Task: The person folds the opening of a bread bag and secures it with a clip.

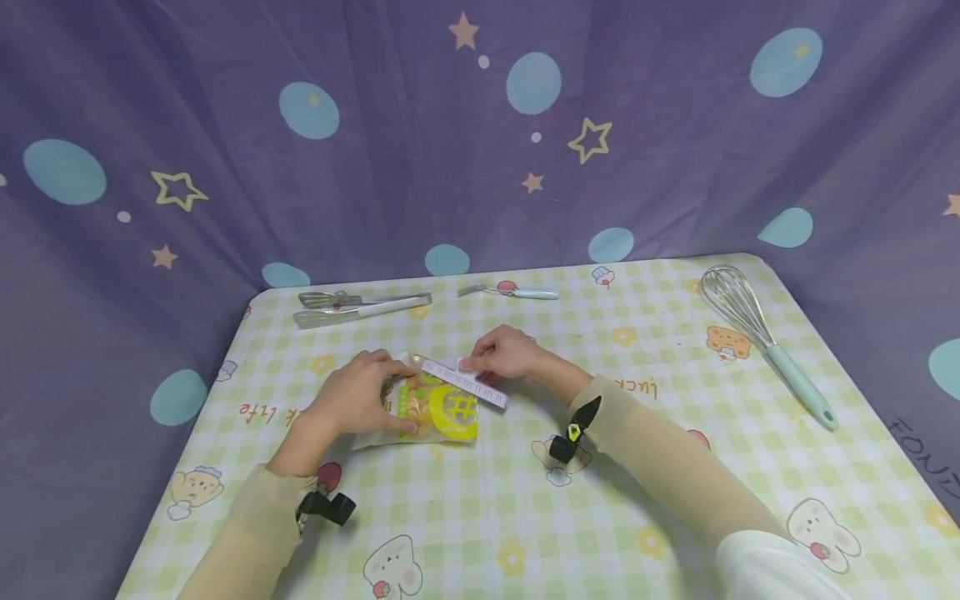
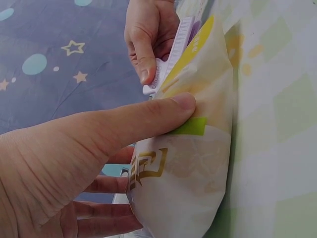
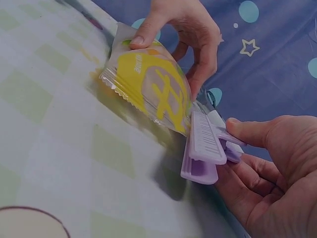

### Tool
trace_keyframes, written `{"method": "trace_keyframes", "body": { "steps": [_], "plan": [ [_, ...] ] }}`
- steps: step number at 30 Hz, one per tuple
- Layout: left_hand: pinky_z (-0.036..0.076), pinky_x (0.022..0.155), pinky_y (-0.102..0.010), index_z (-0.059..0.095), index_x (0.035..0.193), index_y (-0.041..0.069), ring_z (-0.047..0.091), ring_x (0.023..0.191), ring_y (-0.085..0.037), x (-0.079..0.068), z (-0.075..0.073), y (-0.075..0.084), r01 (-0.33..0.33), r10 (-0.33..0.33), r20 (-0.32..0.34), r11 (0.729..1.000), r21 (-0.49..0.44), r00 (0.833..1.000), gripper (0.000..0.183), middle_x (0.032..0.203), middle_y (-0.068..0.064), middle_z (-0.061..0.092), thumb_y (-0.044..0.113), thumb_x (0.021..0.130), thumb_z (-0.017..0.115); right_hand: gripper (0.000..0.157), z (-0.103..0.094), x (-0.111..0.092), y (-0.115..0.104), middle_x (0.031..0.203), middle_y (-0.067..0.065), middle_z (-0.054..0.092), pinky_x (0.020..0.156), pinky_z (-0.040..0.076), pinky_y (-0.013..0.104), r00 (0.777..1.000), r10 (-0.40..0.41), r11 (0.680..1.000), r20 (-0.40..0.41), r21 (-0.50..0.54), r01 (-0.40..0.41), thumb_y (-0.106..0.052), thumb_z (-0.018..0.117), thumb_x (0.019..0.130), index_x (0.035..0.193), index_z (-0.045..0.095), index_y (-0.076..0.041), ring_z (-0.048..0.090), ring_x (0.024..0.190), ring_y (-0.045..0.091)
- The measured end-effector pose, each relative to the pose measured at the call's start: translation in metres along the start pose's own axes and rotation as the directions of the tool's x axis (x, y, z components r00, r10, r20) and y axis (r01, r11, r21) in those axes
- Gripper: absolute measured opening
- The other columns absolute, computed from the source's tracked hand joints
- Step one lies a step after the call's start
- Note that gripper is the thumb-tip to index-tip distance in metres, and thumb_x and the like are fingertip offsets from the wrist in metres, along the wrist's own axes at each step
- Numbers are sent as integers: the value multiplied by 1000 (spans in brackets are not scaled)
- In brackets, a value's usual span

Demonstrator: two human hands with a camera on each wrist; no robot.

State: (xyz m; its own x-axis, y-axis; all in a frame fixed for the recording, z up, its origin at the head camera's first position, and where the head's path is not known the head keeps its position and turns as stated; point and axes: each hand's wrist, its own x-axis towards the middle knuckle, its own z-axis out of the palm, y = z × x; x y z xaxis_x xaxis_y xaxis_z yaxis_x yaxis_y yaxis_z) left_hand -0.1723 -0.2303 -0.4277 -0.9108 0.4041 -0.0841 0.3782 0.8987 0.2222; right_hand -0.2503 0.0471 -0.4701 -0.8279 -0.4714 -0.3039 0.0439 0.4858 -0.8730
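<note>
A snack bag (image 1: 442,421), clear with yellow and green print, is tilted up from the tabletop. My left hand (image 1: 356,396) grips it from the left, thumb on the near face and fingers behind, as the left wrist view shows. Along the bag's upper right edge lies a long pale purple bag clip (image 1: 472,387). My right hand (image 1: 508,353) pinches the clip's handle tabs between thumb and fingers. In the right wrist view the clip (image 3: 208,139) has its two bars parted at the near end, and its far end meets the bag's edge. Whether film lies between the bars I cannot tell.
Metal tongs (image 1: 367,310) lie at the back left of the checked tablecloth (image 1: 592,517). Right of them is a small utensil (image 1: 534,293) with a light blue handle. A whisk (image 1: 798,387) lies on the right side. A purple curtain (image 1: 420,167) hangs behind the table.
</note>
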Motion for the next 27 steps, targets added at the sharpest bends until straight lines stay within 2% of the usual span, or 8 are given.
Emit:
{"method": "trace_keyframes", "body": {
  "steps": [27],
  "plan": [
    [58,83,-47,75,131,24,62,104,-24,0,-1,2,2,-2,14,1000,2,1000,80,115,1,66,62,64,97,21,3,13,-4,77,1,76,65,62,26,1000,6,1000,17,12,-6,-31,84,93,90,83,-10,74,65,10]
  ]
}}
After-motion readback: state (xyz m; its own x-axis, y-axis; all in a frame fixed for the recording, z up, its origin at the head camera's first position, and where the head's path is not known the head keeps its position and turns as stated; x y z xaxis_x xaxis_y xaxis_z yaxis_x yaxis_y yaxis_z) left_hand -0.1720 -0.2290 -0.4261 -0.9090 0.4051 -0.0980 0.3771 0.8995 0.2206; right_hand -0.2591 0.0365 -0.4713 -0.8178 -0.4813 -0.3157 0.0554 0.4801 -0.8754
